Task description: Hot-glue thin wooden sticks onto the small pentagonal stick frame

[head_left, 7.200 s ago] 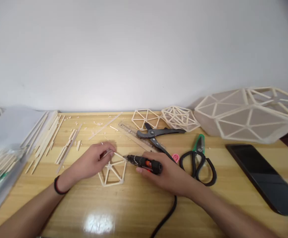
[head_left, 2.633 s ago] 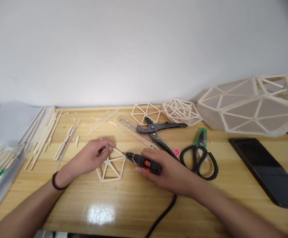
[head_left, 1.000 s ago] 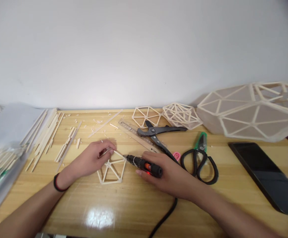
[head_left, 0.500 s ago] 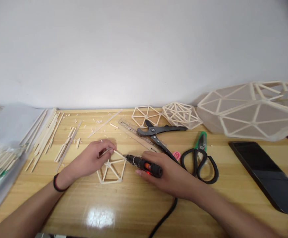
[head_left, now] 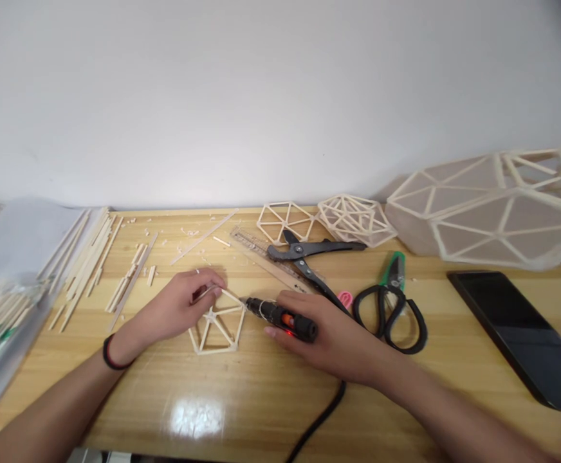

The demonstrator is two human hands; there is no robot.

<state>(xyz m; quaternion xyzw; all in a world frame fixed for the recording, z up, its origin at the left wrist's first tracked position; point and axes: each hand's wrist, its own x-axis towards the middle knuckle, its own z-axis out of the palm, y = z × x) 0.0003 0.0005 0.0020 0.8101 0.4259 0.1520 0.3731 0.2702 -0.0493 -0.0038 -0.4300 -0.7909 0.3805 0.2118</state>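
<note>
My left hand (head_left: 186, 301) pinches one end of a short wooden stick (head_left: 232, 297) between thumb and fingertips. The stick's other end meets a corner of a small hexagonal stick frame (head_left: 213, 352), which lies on the table with spokes running to its middle. My right hand (head_left: 321, 331) is wrapped round a black corded hot glue gun (head_left: 268, 313) with a small red light showing. Its nozzle is at the frame's right upper corner, by the stick's end; whether they touch I cannot tell. Part of the frame's upper left is hidden behind my left fingers.
Black-handled cutters (head_left: 304, 251) lie across a clear ruler (head_left: 251, 243). Black-looped scissors (head_left: 390, 312) and a phone (head_left: 522, 337) are on the right. Behind stand finished stick frames (head_left: 285, 222) and a large covered polyhedron (head_left: 483, 218). Loose sticks (head_left: 87, 257) lie left.
Almost nothing differs. Both hands keep their places at the frame, and the view has shifted very slightly.
</note>
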